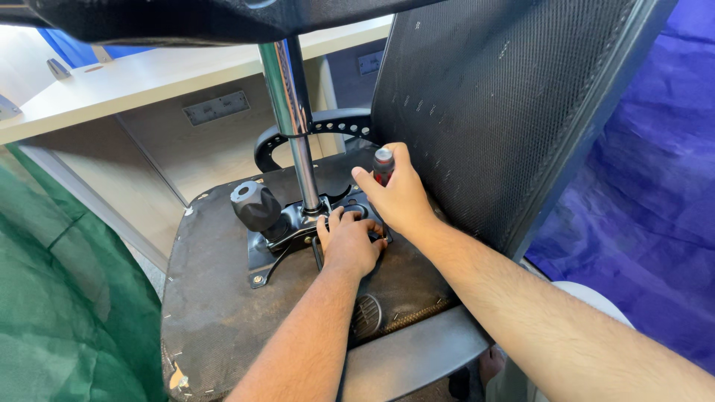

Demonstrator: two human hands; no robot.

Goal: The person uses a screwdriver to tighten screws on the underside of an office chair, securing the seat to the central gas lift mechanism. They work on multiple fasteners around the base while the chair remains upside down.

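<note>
An office chair lies upside down, its seat underside [223,298] facing up. A chrome gas cylinder [292,104] rises from the black metal mechanism plate [298,223]. My right hand [398,197] grips a screwdriver with a red and black handle [383,164], held upright over the plate. My left hand [346,242] rests on the plate beside the screwdriver shaft, fingers curled at the bracket. The screwdriver tip is hidden behind my hands.
A black tension knob [257,206] sticks out left of the cylinder. The mesh backrest [491,104] stands behind my right hand. A curved black armrest piece [313,126], a wooden desk [149,82], green cloth [59,283] at left and blue cloth [648,186] at right surround the chair.
</note>
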